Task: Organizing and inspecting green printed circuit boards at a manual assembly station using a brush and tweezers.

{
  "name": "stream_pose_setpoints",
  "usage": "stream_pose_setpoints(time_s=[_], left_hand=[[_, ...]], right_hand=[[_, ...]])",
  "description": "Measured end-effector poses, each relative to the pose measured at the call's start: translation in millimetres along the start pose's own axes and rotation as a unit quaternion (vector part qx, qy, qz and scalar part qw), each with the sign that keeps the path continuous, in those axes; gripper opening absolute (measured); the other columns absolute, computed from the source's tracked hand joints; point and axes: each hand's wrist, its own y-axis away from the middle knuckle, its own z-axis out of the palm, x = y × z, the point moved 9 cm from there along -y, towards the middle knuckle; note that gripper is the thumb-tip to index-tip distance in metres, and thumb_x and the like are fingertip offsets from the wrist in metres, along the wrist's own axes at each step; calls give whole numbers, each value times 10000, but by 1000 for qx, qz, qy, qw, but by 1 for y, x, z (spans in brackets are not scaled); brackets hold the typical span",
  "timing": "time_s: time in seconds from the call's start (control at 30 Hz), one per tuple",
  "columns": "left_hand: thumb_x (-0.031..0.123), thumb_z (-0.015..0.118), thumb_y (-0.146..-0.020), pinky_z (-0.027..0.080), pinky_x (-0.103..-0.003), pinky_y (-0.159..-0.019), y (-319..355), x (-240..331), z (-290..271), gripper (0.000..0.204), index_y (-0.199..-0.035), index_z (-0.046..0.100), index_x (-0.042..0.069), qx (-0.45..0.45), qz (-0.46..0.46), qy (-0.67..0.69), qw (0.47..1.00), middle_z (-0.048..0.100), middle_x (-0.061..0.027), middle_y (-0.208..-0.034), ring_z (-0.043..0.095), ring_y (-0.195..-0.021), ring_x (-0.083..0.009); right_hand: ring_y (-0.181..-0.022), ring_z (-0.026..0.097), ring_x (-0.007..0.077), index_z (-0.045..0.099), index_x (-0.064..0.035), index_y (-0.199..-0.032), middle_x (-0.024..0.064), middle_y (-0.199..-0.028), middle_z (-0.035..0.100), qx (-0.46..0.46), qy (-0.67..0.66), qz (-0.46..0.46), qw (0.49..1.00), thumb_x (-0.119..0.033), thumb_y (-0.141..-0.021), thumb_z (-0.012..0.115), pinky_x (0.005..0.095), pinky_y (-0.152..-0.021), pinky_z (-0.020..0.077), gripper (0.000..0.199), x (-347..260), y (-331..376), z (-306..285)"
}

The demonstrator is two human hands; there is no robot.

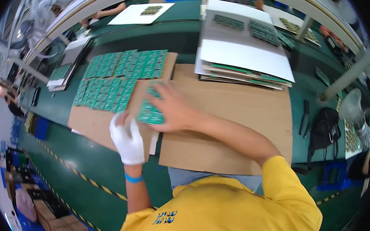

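Since the green circuit board (150, 114) looks light, stiff and fragile, its edges suit gripping; it lies at one o'clock from the gloved left hand (127, 139), fingers spread; the right hand (176, 106) straddles it, though whether the blurred fingers pinch I cannot tell.

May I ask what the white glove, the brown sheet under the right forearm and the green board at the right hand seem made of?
White glove: probably soft, matte fabric, given its close fit. Brown sheet: likely cardboard, judging by its dull tan surface. Green board: apparently circuit-board laminate, perhaps glossy, with pale patterning.
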Motion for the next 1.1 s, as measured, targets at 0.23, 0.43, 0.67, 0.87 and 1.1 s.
stream_pose_setpoints(time_s=[0.23,0.43,0.67,0.87,1.1], left_hand=[[-44,637,-897,481,-433,-998,93,58,41,312,-1207,607,-23,-89,13,73,993,577,-216,-1226,596,-1124,-364],[108,708,-847,397,-541,-1053,114,126,126,442,-1257,599,-17,-288,102,-2,952,542,-244,-1320,507,-1239,-427],[205,730,-821,329,-589,-1094,111,171,177,528,-1271,595,-35,-354,178,-6,918,512,-240,-1386,456,-1300,-444],[216,763,-783,329,-583,-1099,108,172,196,570,-1267,592,-32,-401,157,2,902,518,-236,-1375,455,-1304,-443],[144,773,-755,353,-549,-1096,103,177,199,596,-1296,585,-21,-391,145,13,909,534,-231,-1364,472,-1293,-448]], right_hand=[[-1390,379,459,623,-7,-1259,273,-1361,515,66,-36,-121,990,-475,-871,707,599,-1159,275,613,-26,-10,22],[-1172,603,328,644,-42,-1175,138,-1245,621,159,-22,-61,985,-217,-836,799,471,-1015,483,413,27,89,-151],[-1130,607,377,650,-20,-1178,249,-1181,630,321,362,345,804,-298,-856,766,425,-931,509,440,282,295,-412],[-1348,397,508,404,-94,-1471,353,-1440,392,218,394,723,524,-681,-672,810,569,-1084,365,1071,445,406,-473],[-1431,296,527,210,-174,-1598,364,-1552,274,219,278,819,451,-748,-593,812,574,-1150,273,1305,472,442,-482]])
